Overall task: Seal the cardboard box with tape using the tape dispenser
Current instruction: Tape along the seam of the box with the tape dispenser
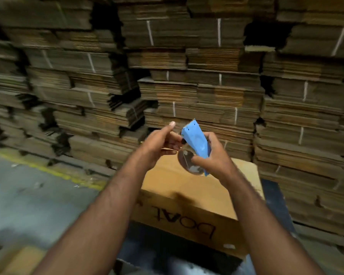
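A blue tape dispenser point(197, 142) with a clear tape roll point(187, 161) is held up in the air above a brown cardboard box point(189, 207). My right hand point(213, 155) grips the dispenser, thumb across the roll. Just left of it, my left hand point(161, 144) has its fingers spread, fingertips near the dispenser's front end; whether they pinch the tape end is unclear. The box lies below both hands with dark lettering on its near side. The picture is blurred by motion.
A tall wall of bundled flat cardboard sheets point(187, 76) fills the background behind the box. Grey concrete floor point(28, 195) with a yellow line point(54, 171) lies at left. A dark surface point(163, 249) sits under the box.
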{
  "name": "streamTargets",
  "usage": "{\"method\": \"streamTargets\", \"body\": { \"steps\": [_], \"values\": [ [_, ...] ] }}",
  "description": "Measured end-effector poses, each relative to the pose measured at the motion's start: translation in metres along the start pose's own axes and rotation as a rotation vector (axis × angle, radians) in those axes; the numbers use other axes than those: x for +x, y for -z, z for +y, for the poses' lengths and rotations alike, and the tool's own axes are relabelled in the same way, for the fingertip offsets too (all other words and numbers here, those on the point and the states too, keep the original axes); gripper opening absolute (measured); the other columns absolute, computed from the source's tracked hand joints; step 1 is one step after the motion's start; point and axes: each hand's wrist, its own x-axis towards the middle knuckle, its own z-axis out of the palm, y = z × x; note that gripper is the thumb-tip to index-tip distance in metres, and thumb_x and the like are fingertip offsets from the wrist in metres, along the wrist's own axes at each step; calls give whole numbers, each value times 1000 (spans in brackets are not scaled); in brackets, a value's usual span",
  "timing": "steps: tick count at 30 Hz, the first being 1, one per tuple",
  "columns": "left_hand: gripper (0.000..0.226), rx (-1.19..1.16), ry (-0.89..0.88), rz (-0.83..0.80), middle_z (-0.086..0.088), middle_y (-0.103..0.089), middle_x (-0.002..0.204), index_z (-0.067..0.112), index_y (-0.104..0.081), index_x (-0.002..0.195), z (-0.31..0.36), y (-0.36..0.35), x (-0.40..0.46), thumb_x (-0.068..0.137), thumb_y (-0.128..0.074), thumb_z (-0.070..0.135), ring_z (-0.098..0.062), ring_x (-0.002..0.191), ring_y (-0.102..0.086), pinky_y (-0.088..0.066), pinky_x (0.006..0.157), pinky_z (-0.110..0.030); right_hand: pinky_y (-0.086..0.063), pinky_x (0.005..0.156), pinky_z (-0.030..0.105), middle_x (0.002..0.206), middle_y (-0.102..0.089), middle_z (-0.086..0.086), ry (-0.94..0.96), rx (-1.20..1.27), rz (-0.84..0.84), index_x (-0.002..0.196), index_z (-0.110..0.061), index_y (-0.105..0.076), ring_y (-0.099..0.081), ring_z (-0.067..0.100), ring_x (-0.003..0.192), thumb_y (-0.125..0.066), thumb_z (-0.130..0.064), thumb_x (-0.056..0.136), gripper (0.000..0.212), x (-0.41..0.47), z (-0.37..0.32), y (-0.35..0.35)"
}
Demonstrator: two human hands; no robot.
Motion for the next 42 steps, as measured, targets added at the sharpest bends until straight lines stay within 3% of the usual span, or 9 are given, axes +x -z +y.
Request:
{"method": "streamTargets", "body": {
  "steps": [5, 9, 17, 21, 24, 28, 32, 36, 42],
  "values": [
    [29, -87, 29, 130, 1, -70, 72, 10, -73, 96, 1, 64, -8, 95, -63, 37, -12, 59, -64, -55, 64, -30, -62, 64, 40, 113, -55, -9, 48, -109, -196, 120, -36, -44, -61, 14, 98, -81, -17, 70, 65, 25, -18, -56],
    [21, -75, 43, 190, -5, -66, 74, 5, -73, 98, 1, 102, -4, 92, -70, 24, -11, 58, -60, -59, 57, -27, -63, 64, 40, 117, -52, -9, 58, -149, -241, 124, -37, -42, -59, 14, 100, -81, -19, 71, 69, 43, -26, -89],
    [14, -74, 56, 179, -5, -70, 69, 7, -73, 92, 9, 156, 28, 91, -71, 20, -12, 57, -61, -61, 71, -35, -62, 59, 36, 111, -52, -11, 51, -262, -162, 122, -36, -42, -60, 12, 93, -85, -36, 71, 67, 76, -43, -129],
    [38, -89, 65, 126, -11, -75, 86, -1, -70, 108, 7, 174, 46, 86, -76, 29, -24, 80, -70, -59, 86, -47, -61, 60, 32, 112, -54, -8, 71, -407, -109, 126, -35, -43, -56, 5, 88, -83, -38, 73, 66, 88, -50, -142],
    [44, -117, 92, 95, -17, -72, 87, -5, -68, 110, 5, 182, 58, 83, -78, 28, -26, 80, -65, -59, 81, -43, -56, 63, 28, 108, -54, -10, 75, -454, -68, 126, -31, -46, -55, 3, 88, -82, -42, 74, 64, 92, -53, -147],
    [25, -62, 66, 84, -27, -72, 100, -4, -70, 100, 3, 182, 73, 89, -73, 18, -28, 78, -66, -59, 69, -37, -43, 65, 19, 108, -53, -13, 83, -517, -21, 131, -30, -50, -52, 7, 90, -82, -47, 74, 68, 98, -52, -147],
    [18, 70, -59, 207, -18, -73, 83, 6, -67, 72, 2, 175, 87, 89, -72, 11, -29, 72, -70, -59, 65, -43, -47, 74, 31, 111, -62, -4, 111, -680, 19, 137, -25, -53, -53, 13, 96, -79, -57, 72, 77, 111, -48, -139],
    [14, 55, -64, 352, -15, -72, 77, 1, -70, 83, -8, 173, 95, 89, -73, 12, -18, 56, -65, -55, 52, -28, -55, 78, 40, 110, -69, 0, 106, -759, -17, 130, -28, -57, -62, 21, 94, -60, -74, 62, 82, 112, -29, -117],
    [14, 176, -66, 470, -12, -73, 77, 5, -70, 83, -27, 160, 102, 88, -74, 17, -15, 59, -64, -59, 58, -29, -55, 76, 40, 105, -68, -2, 84, -783, -167, 126, -30, -57, -59, 18, 89, -54, -76, 57, 83, 127, -12, -98]
  ]
}}
